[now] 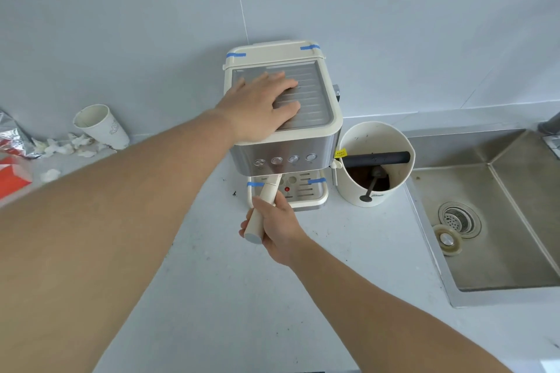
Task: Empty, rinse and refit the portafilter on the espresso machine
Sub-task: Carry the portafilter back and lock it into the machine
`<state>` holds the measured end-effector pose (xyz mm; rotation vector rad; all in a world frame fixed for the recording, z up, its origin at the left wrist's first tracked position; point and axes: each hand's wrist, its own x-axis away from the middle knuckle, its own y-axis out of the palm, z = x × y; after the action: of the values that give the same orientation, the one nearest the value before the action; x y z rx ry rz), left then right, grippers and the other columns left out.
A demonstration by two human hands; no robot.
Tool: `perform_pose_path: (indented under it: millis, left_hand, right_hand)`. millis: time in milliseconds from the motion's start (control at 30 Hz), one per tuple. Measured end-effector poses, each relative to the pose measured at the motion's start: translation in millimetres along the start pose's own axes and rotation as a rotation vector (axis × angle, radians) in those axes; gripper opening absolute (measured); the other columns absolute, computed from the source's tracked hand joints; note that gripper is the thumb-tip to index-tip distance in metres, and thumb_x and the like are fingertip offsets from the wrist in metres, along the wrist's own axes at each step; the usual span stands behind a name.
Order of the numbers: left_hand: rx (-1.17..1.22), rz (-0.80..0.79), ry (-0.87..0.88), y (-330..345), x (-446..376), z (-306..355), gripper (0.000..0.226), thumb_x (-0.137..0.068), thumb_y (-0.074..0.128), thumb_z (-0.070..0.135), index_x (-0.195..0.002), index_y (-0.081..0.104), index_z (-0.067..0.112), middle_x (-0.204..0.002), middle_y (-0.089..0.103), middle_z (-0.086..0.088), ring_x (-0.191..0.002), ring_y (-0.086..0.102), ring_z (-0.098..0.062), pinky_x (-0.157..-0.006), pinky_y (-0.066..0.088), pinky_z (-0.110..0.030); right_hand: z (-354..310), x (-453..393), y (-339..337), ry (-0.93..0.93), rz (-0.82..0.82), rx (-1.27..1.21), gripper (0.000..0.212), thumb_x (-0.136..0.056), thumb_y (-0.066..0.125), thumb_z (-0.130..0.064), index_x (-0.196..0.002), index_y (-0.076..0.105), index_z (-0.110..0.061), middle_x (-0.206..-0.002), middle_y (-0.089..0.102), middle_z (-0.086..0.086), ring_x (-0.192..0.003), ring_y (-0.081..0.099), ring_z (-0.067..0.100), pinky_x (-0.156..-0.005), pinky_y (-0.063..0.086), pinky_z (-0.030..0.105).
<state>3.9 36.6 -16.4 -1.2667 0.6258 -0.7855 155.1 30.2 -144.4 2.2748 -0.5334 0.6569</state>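
Note:
A cream and steel espresso machine (315, 145) stands on the white counter against the tiled wall. My left hand (260, 106) lies flat on its ribbed top plate, fingers spread, holding nothing. My right hand (277, 227) is wrapped around the cream handle of the portafilter (266, 194), which sticks out toward me from under the machine's front. The portafilter's basket end is hidden beneath the button panel, so I cannot tell whether it is locked in.
A cream knock box (357, 191) with a black bar and dark coffee grounds stands right of the machine. A steel sink (497, 251) with a drain and loose plug lies at the right. A paper cup (100, 124), crumpled tissues and a red packet sit at the left.

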Motion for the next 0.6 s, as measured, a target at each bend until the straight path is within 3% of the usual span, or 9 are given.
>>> perform_pose_path:
  millis: [133,300,433,600]
  left_hand:
    - [0.067,0.071,-0.113,8,4,15,0.055,-0.091,0.032,0.055,-0.143,0.037,0.037,-0.162,0.022,0.006,-0.15,0.013,-0.015,-0.119,0.005,-0.048]
    - [0.096,0.095,-0.098,7,6,13,0.053,-0.091,0.036,0.056,-0.141,0.039,0.04,-0.162,0.023,0.007,-0.149,0.014,-0.013,-0.12,0.005,-0.043]
    - [0.11,0.11,-0.084,6,8,12,0.053,-0.091,0.04,0.055,-0.142,0.04,0.04,-0.161,0.024,0.008,-0.149,0.015,-0.013,-0.12,0.005,-0.043]
    - [0.112,0.105,-0.075,5,7,11,0.053,-0.091,0.039,0.056,-0.142,0.04,0.04,-0.16,0.026,0.009,-0.149,0.015,-0.014,-0.12,0.006,-0.044]
  right_hand:
    - [-6,2,-1,0.062,-0.025,0.093,0.026,-0.099,0.053,-0.016,-0.124,0.047,-0.017,-0.081,0.051,0.011,-0.061,0.056,0.025,-0.065,0.06,0.043]
    - [-10,0,-10,0.054,-0.06,0.178,0.031,-0.094,0.052,-0.005,-0.121,0.044,-0.017,-0.08,0.05,0.012,-0.059,0.053,0.025,-0.059,0.056,0.04]
    - [-16,1,-24,0.037,-0.102,0.3,0.046,-0.086,0.053,0.009,-0.123,0.041,-0.016,-0.092,0.046,0.015,-0.057,0.053,0.026,-0.056,0.055,0.039]
    - [-28,2,-40,0.099,-0.185,0.344,0.049,-0.085,0.054,0.012,-0.121,0.042,-0.019,-0.088,0.046,0.014,-0.059,0.054,0.027,-0.054,0.053,0.037]
